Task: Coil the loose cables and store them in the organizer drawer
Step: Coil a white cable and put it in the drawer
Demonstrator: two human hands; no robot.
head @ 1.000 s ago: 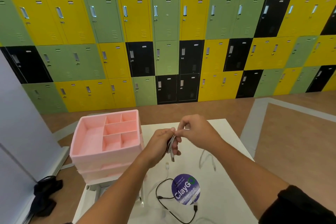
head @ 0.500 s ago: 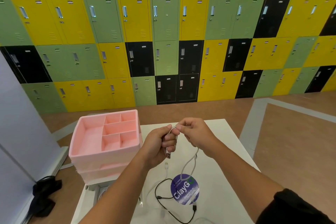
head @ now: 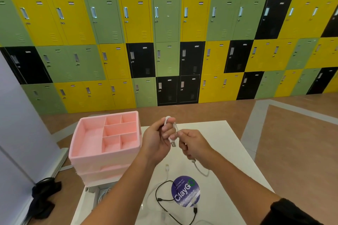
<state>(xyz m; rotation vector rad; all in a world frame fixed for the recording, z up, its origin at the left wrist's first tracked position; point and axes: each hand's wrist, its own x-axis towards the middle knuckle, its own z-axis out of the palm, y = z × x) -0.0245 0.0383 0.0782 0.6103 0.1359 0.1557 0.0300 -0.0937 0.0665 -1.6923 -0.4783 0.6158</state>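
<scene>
Over the white table (head: 228, 142) before lockers (head: 164, 23), left hand (head: 157, 139) and right hand (head: 193, 144) grip a cable (head: 171, 140).

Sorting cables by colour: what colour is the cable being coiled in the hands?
The cable is white, with a silver plug; head view.

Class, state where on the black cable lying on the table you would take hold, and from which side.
I would pinch the black cable just behind its larger plug, coming down from above: it lies flat on the table, and that end sits free beside the sticker.
</scene>
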